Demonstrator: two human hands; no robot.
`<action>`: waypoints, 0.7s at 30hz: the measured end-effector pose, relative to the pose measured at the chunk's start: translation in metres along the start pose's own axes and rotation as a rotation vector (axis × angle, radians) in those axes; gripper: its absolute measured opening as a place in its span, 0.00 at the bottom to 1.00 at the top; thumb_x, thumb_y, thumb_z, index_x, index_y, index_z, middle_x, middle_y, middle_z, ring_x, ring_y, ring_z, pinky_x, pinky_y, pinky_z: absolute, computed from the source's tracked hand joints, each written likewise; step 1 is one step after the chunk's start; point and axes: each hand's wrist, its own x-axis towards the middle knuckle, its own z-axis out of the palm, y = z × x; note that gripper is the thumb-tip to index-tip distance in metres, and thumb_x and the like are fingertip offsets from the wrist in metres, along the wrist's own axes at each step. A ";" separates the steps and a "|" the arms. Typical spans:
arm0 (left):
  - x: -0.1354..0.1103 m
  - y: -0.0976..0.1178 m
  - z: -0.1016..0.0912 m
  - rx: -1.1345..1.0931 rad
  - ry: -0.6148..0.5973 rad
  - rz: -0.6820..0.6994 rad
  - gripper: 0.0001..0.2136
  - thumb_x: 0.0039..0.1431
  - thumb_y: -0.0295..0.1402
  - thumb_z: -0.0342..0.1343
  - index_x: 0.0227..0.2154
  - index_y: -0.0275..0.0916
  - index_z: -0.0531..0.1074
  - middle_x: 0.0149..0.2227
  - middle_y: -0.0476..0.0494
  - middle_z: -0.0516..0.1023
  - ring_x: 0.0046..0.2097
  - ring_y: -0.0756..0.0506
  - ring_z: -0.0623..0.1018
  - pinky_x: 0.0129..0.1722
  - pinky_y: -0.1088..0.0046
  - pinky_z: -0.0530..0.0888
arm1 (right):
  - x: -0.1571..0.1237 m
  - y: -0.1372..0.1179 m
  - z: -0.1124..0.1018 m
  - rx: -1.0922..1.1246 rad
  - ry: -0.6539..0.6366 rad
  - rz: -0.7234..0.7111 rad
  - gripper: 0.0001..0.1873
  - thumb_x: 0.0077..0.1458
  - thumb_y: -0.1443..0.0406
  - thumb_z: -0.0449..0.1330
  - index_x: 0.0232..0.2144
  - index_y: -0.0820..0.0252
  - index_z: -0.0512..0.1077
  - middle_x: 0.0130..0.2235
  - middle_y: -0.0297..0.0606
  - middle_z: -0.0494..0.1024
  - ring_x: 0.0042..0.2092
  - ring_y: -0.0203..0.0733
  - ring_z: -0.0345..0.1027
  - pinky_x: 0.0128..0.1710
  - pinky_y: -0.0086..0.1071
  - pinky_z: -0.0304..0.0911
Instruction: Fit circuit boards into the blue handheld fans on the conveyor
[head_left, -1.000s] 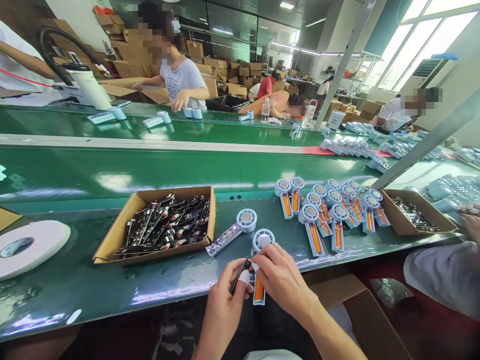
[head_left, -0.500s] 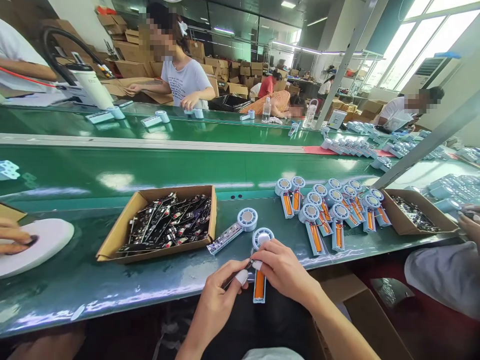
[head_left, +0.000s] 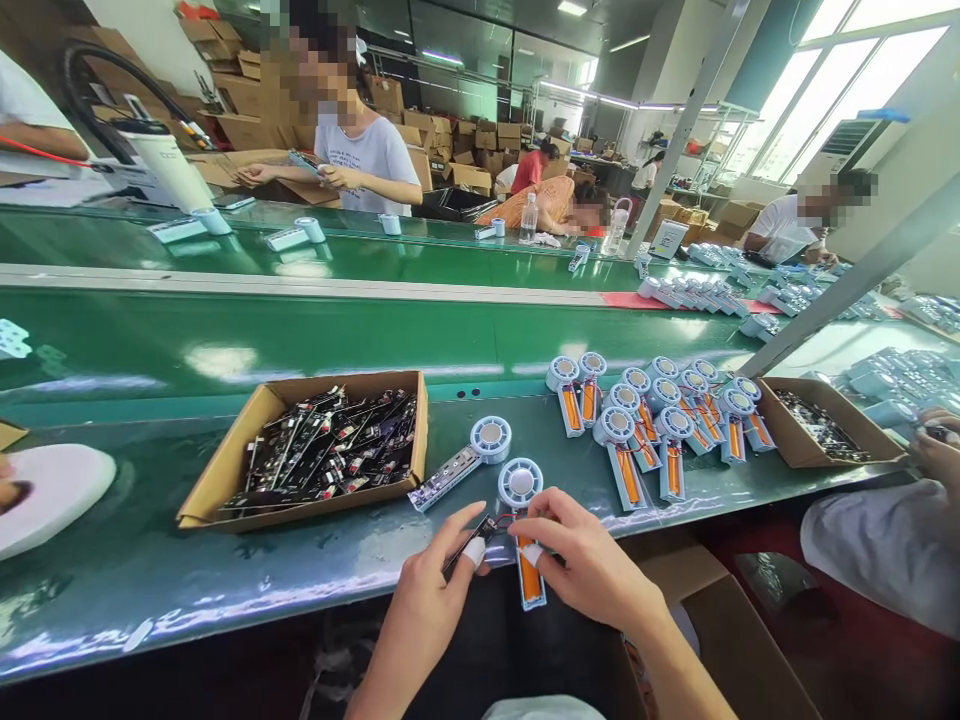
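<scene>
Left hand [head_left: 427, 600]: grip closed, thumb and capped forefinger pinching a black circuit board [head_left: 471, 532] at the near edge of the tabletop [head_left: 150, 570]. Right hand [head_left: 592, 570]: grip clamped on the handle of an open fan shell [head_left: 520, 483], one fingertip on its orange battery [head_left: 529, 585]; the handle overhangs the near edge. Just beyond lies a second fan [head_left: 480, 450]. Toward the left edge stands a cardboard box [head_left: 225, 470] of boards; toward the right edge, a cluster of fan shells [head_left: 660, 420].
</scene>
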 end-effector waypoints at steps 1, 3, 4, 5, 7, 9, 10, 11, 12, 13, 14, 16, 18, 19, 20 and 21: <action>-0.001 -0.001 0.000 0.019 -0.014 0.002 0.21 0.63 0.39 0.48 0.56 0.42 0.71 0.36 0.44 0.85 0.32 0.43 0.84 0.39 0.66 0.80 | -0.001 0.001 0.004 -0.027 -0.006 -0.012 0.22 0.57 0.78 0.54 0.47 0.53 0.77 0.44 0.41 0.73 0.45 0.42 0.70 0.44 0.34 0.70; -0.002 -0.003 0.003 0.079 -0.026 0.021 0.22 0.64 0.36 0.46 0.59 0.40 0.68 0.38 0.43 0.84 0.29 0.45 0.83 0.37 0.67 0.81 | 0.000 0.004 0.014 0.027 0.045 -0.021 0.18 0.59 0.76 0.55 0.43 0.55 0.78 0.42 0.41 0.74 0.42 0.42 0.71 0.42 0.34 0.70; -0.003 -0.004 0.005 0.123 -0.020 0.051 0.23 0.64 0.34 0.44 0.60 0.40 0.68 0.40 0.42 0.83 0.30 0.45 0.83 0.38 0.67 0.80 | 0.002 0.005 0.018 0.103 0.094 -0.009 0.15 0.60 0.74 0.55 0.41 0.56 0.79 0.41 0.41 0.75 0.41 0.42 0.71 0.41 0.34 0.70; -0.004 -0.005 0.007 0.176 -0.008 0.097 0.23 0.64 0.31 0.43 0.61 0.40 0.67 0.41 0.41 0.82 0.33 0.44 0.83 0.39 0.67 0.80 | 0.004 0.006 0.022 0.205 0.145 0.024 0.12 0.61 0.72 0.55 0.39 0.57 0.79 0.41 0.41 0.76 0.41 0.41 0.72 0.41 0.33 0.70; -0.007 -0.007 0.010 0.293 0.015 0.204 0.25 0.62 0.26 0.41 0.60 0.42 0.68 0.43 0.40 0.81 0.40 0.43 0.83 0.42 0.67 0.80 | 0.008 0.008 0.028 0.456 0.203 0.156 0.09 0.63 0.66 0.57 0.38 0.58 0.79 0.37 0.39 0.77 0.36 0.39 0.72 0.36 0.31 0.70; -0.010 -0.011 0.013 0.418 0.010 0.280 0.28 0.61 0.22 0.39 0.59 0.47 0.70 0.43 0.41 0.79 0.40 0.43 0.83 0.39 0.69 0.80 | 0.011 0.008 0.031 0.678 0.214 0.325 0.10 0.62 0.61 0.59 0.37 0.59 0.79 0.29 0.35 0.75 0.28 0.36 0.69 0.29 0.28 0.67; -0.012 -0.013 0.014 0.484 0.010 0.298 0.29 0.61 0.21 0.39 0.59 0.49 0.71 0.42 0.42 0.78 0.38 0.44 0.83 0.36 0.71 0.79 | 0.012 0.008 0.033 0.758 0.213 0.391 0.12 0.61 0.58 0.61 0.37 0.60 0.79 0.26 0.33 0.73 0.25 0.35 0.65 0.25 0.27 0.65; -0.014 -0.014 0.015 0.548 0.016 0.309 0.30 0.61 0.19 0.39 0.58 0.51 0.72 0.41 0.43 0.77 0.34 0.45 0.83 0.32 0.73 0.78 | 0.012 0.007 0.033 0.813 0.215 0.432 0.13 0.59 0.56 0.62 0.36 0.60 0.79 0.25 0.32 0.72 0.23 0.33 0.63 0.24 0.27 0.63; -0.016 -0.016 0.016 0.602 0.032 0.321 0.31 0.60 0.18 0.39 0.58 0.53 0.73 0.41 0.43 0.77 0.32 0.46 0.82 0.29 0.74 0.77 | 0.012 0.006 0.033 0.839 0.224 0.443 0.14 0.57 0.55 0.64 0.34 0.60 0.79 0.25 0.32 0.73 0.23 0.33 0.62 0.23 0.27 0.62; -0.018 -0.017 0.016 0.638 0.054 0.331 0.32 0.59 0.17 0.38 0.57 0.53 0.73 0.41 0.43 0.76 0.31 0.47 0.82 0.27 0.75 0.76 | 0.013 0.006 0.033 0.844 0.235 0.433 0.15 0.56 0.54 0.64 0.34 0.60 0.80 0.27 0.34 0.74 0.24 0.33 0.63 0.24 0.27 0.63; -0.019 -0.017 0.016 0.646 0.071 0.339 0.33 0.59 0.16 0.38 0.57 0.53 0.73 0.41 0.43 0.77 0.30 0.47 0.82 0.27 0.76 0.75 | 0.013 0.005 0.032 0.836 0.239 0.408 0.15 0.56 0.54 0.64 0.33 0.59 0.80 0.30 0.35 0.76 0.26 0.34 0.65 0.25 0.27 0.63; -0.019 -0.016 0.016 0.573 0.064 0.354 0.31 0.60 0.17 0.39 0.58 0.52 0.72 0.43 0.42 0.78 0.35 0.46 0.84 0.31 0.75 0.77 | 0.013 0.002 0.031 0.804 0.234 0.354 0.13 0.57 0.55 0.63 0.33 0.58 0.80 0.33 0.37 0.78 0.29 0.36 0.68 0.27 0.28 0.65; -0.018 -0.013 0.015 0.427 0.066 0.341 0.26 0.64 0.22 0.42 0.60 0.48 0.69 0.47 0.41 0.80 0.44 0.43 0.84 0.40 0.71 0.80 | 0.013 0.000 0.029 0.762 0.227 0.323 0.10 0.58 0.58 0.62 0.33 0.58 0.79 0.34 0.36 0.78 0.32 0.37 0.70 0.31 0.28 0.66; -0.018 -0.011 0.015 0.350 0.087 0.306 0.23 0.65 0.26 0.43 0.61 0.46 0.68 0.48 0.40 0.81 0.47 0.42 0.84 0.44 0.68 0.80 | 0.013 -0.001 0.029 0.729 0.230 0.318 0.08 0.58 0.60 0.62 0.33 0.58 0.79 0.33 0.36 0.78 0.32 0.37 0.70 0.32 0.29 0.67; -0.017 -0.009 0.015 0.278 0.114 0.253 0.22 0.65 0.29 0.45 0.60 0.44 0.68 0.49 0.39 0.82 0.47 0.41 0.84 0.45 0.66 0.81 | 0.014 -0.002 0.029 0.678 0.234 0.314 0.07 0.58 0.62 0.62 0.32 0.58 0.79 0.33 0.35 0.78 0.33 0.37 0.70 0.33 0.29 0.66; -0.016 -0.008 0.016 0.210 0.139 0.186 0.20 0.65 0.32 0.46 0.59 0.42 0.67 0.48 0.38 0.83 0.44 0.41 0.85 0.45 0.64 0.81 | 0.014 -0.002 0.029 0.610 0.238 0.309 0.06 0.58 0.65 0.61 0.32 0.58 0.78 0.33 0.35 0.78 0.32 0.37 0.69 0.34 0.29 0.66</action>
